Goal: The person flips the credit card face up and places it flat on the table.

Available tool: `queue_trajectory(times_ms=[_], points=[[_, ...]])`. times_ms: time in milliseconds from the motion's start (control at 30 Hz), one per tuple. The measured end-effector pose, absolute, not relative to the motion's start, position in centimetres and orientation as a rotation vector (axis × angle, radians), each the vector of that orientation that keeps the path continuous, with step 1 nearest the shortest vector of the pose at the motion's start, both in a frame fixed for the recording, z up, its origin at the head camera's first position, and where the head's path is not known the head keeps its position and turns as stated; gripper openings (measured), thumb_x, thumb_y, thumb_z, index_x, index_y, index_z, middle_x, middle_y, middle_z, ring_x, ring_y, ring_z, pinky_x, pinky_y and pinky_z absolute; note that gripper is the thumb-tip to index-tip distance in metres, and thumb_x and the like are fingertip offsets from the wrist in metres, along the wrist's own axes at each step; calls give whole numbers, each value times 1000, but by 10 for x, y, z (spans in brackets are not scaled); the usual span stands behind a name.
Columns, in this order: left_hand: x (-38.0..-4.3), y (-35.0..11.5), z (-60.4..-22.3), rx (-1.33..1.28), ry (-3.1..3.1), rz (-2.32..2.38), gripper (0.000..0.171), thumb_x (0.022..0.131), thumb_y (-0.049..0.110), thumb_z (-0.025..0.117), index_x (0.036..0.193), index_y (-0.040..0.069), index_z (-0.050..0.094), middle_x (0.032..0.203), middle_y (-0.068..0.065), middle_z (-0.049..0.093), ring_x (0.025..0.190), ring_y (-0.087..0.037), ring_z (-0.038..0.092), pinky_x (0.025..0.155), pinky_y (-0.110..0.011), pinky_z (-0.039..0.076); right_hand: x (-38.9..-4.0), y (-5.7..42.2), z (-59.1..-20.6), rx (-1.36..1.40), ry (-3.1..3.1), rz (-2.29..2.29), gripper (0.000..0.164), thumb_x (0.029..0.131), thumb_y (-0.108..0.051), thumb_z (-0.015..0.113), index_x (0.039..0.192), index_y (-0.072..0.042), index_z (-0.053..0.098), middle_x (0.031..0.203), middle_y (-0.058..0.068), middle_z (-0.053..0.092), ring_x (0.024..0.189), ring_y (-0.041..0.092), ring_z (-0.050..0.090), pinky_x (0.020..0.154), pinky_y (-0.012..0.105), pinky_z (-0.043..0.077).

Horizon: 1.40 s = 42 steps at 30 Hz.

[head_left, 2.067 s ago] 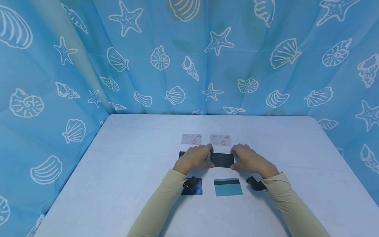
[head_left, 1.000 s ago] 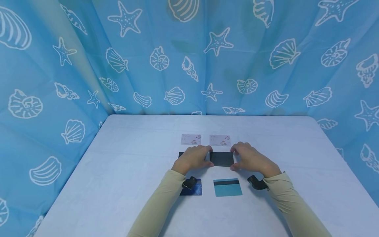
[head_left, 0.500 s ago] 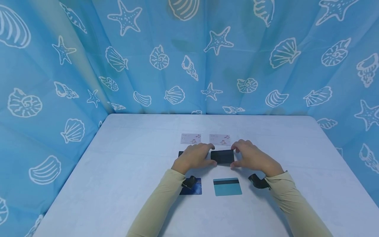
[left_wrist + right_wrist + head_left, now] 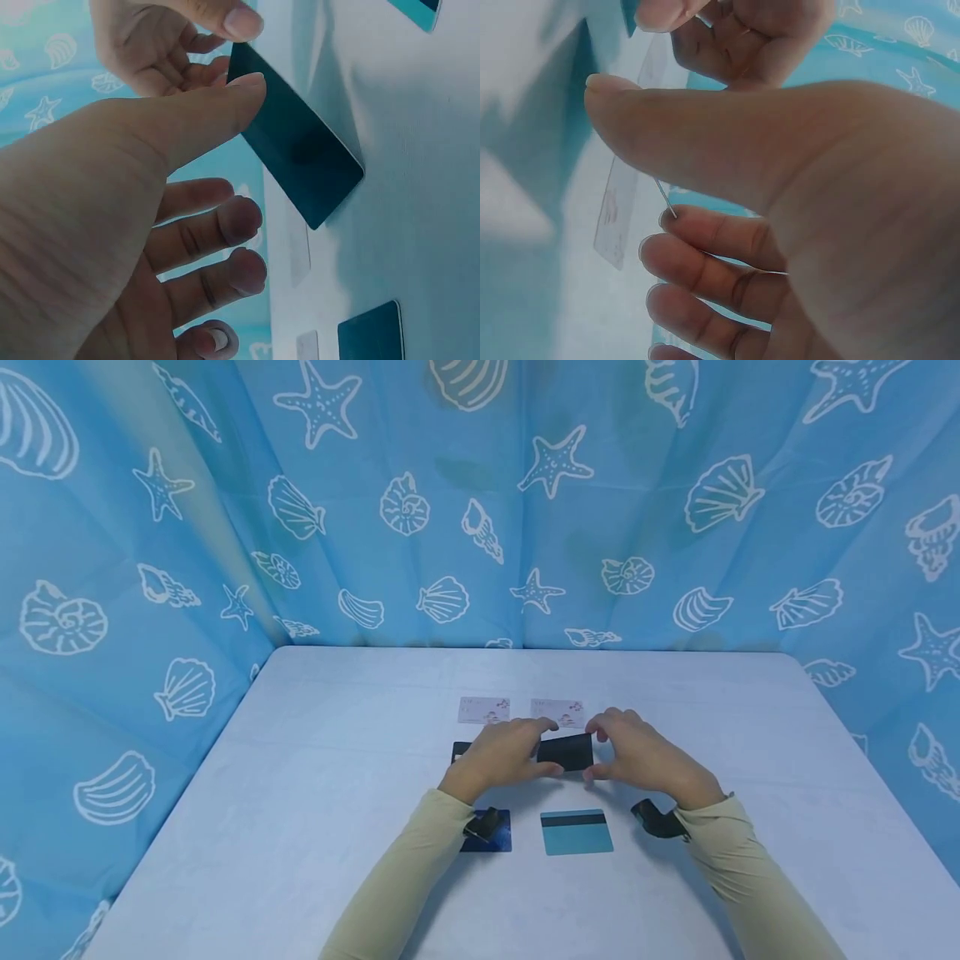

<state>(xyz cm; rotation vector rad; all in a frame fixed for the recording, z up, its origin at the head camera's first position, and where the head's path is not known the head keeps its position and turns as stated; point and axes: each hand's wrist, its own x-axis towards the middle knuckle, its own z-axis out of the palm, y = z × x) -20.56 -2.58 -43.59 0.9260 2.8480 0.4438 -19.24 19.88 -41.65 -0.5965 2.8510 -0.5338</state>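
A black card [image 4: 566, 752] is up off the white table, tilted, with its right end higher in the head view. My right hand [image 4: 637, 756] pinches its right end between thumb and index finger; the right wrist view shows only its thin edge [image 4: 665, 196] between them. My left hand [image 4: 502, 756] is around the left end, thumb and fingers spread apart. In the left wrist view, the left thumb [image 4: 240, 94] overlaps the card's face and the other fingers lie away from it. Another black card [image 4: 459, 750] lies mostly hidden behind the left hand.
Two pale printed cards [image 4: 483, 710] lie side by side farther back. Nearer lie a teal card [image 4: 577, 835] with a dark stripe and a dark blue card [image 4: 498, 839], partly covered by the left wrist camera [image 4: 483, 823]. A blue shell-patterned curtain [image 4: 480, 510] hangs behind the table.
The black card has risen from the table and tilted, its right end going up with my right hand. My left hand has shifted slightly right and its fingers have come off the card's left edge.
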Motion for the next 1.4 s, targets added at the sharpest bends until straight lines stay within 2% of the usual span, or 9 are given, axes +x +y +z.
queue_trajectory(times_ms=[300, 533, 1000, 1133, 1233, 1400], points=[[-200, -22, -430, 939, 2839, 454, 71, 92, 50, 75, 150, 16, 53, 105, 2, 72, 83, -9, 58, 69, -19, 46, -188, 197, -409, -640, 2885, -530, 59, 81, -27, 90, 127, -2, 63, 108, 9, 62, 101, 29, 52, 84, 45, 51], [-200, -20, -430, 954, 2832, 477, 72, 91, 49, 77, 150, 15, 53, 91, 2, 67, 75, -8, 55, 59, -18, 40, -185, 196, -405, -670, 2910, -544, 60, 80, -24, 90, 129, -2, 63, 107, 8, 62, 100, 28, 51, 82, 42, 50], [-198, -16, -433, 969, 2835, 497, 76, 91, 51, 76, 153, 16, 49, 102, 2, 69, 83, -10, 58, 66, -19, 44, -180, 191, -402, -683, 2921, -537, 61, 81, -27, 90, 131, -5, 63, 105, 6, 61, 100, 26, 51, 80, 39, 51], [-197, -16, -433, 974, 2850, 487, 75, 92, 51, 75, 153, 17, 49, 123, 1, 72, 94, -11, 62, 78, -22, 51, -179, 190, -402, -685, 2922, -547, 60, 81, -27, 90, 131, -6, 64, 105, 6, 61, 100, 26, 51, 80, 39, 50], [-197, -16, -433, 978, 2853, 483, 75, 92, 51, 75, 154, 18, 48, 130, 0, 71, 97, -12, 63, 81, -24, 53, -178, 190, -401, -703, 2931, -552, 60, 80, -28, 90, 130, -5, 64, 105, 5, 61, 99, 25, 51, 79, 37, 49], [-197, -16, -433, 991, 2838, 532, 73, 92, 49, 76, 152, 17, 50, 109, 2, 72, 88, -11, 60, 72, -20, 48, -176, 189, -401, -733, 2936, -565, 61, 80, -30, 90, 130, -5, 65, 105, 6, 62, 97, 24, 52, 78, 37, 49]])
